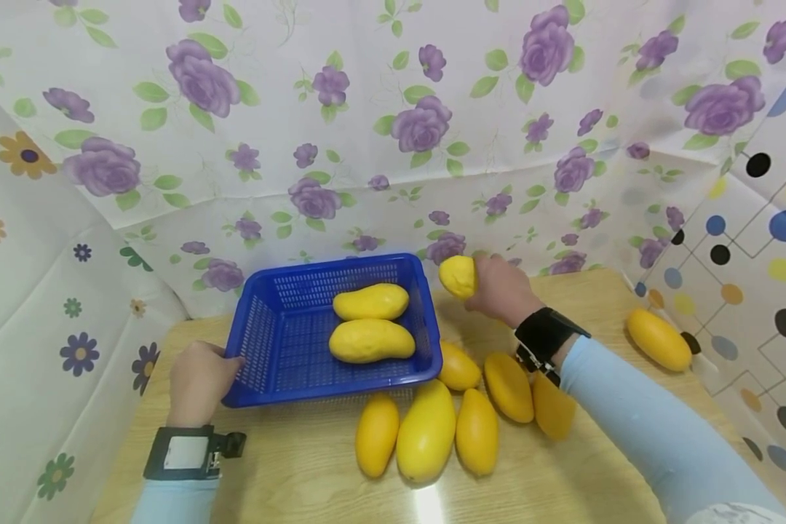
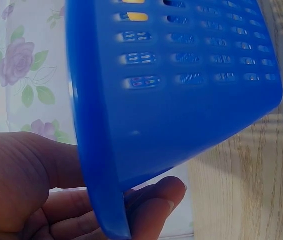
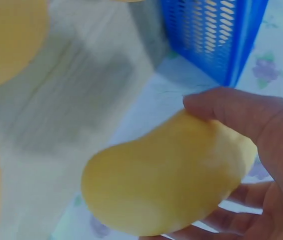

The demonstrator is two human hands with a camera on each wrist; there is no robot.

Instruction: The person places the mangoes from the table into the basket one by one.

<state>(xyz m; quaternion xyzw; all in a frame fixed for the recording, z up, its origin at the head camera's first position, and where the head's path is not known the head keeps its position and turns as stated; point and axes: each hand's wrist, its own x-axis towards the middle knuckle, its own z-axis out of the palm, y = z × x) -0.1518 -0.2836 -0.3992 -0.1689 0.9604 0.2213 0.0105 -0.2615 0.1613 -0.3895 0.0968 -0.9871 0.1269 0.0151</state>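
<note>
My left hand [image 1: 199, 382] grips the left rim of a blue plastic basket [image 1: 255, 342]; in the left wrist view the thumb and fingers [image 2: 154, 210] pinch its rim from both sides. Inside the basket's right half lie two yellow mangoes, an upper mango [image 1: 371, 302] and a lower mango [image 1: 371, 341], side by side. To the right of the basket, my right hand [image 1: 501, 287] holds another yellow mango [image 1: 457, 276] above the table. The right wrist view shows this curved mango [image 3: 166, 175] between thumb and fingers, with the basket's corner [image 3: 221, 65] beyond it.
Several mangoes lie on the wooden table [image 1: 301, 451] in front of the basket and to its right, among them a large yellow mango [image 1: 426, 433]. A single mango [image 1: 658, 340] rests at the far right. Floral sheeting [image 1: 367, 145] stands behind the table.
</note>
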